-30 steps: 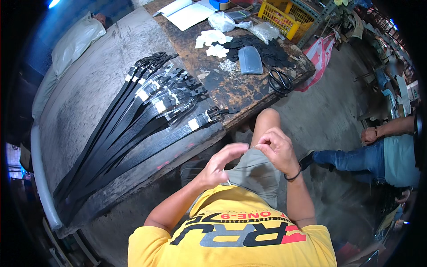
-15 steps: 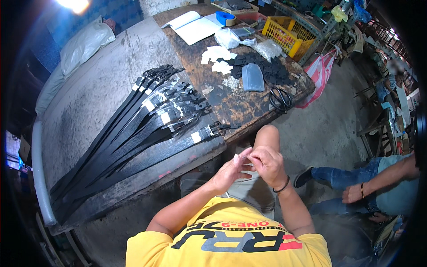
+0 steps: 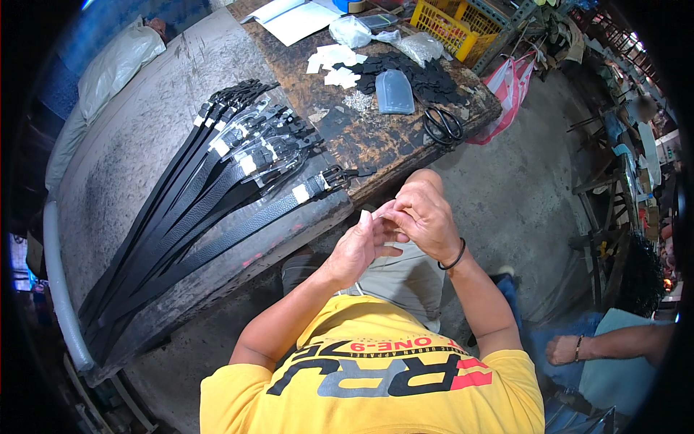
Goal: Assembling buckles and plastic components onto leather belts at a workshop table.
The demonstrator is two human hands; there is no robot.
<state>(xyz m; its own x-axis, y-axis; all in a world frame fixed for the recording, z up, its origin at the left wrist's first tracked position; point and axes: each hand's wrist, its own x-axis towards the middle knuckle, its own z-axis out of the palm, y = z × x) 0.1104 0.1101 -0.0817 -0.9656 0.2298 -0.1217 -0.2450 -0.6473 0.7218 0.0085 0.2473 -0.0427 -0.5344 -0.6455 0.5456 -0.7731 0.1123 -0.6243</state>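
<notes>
the left hand (image 3: 356, 249) and the right hand (image 3: 426, 220) met over the person's lap, just off the near edge of the surface (image 3: 137, 145). both were pinched together on a small white slip (image 3: 365, 215), its pale corner showing above the left fingertips; the rest of it was hidden by the fingers. a dark band circled the right wrist. on the surface, just beyond the hands, a fan of black belts (image 3: 195, 217) lay side by side, white tags near their buckles, the nearest buckle close to the hands. farther back lay black scissors (image 3: 442, 126), a pile of black cut pieces (image 3: 426, 76), white paper scraps (image 3: 329, 58) and a yellow crate (image 3: 448, 22). another person's arm (image 3: 600, 346) rested low at the right.
</notes>
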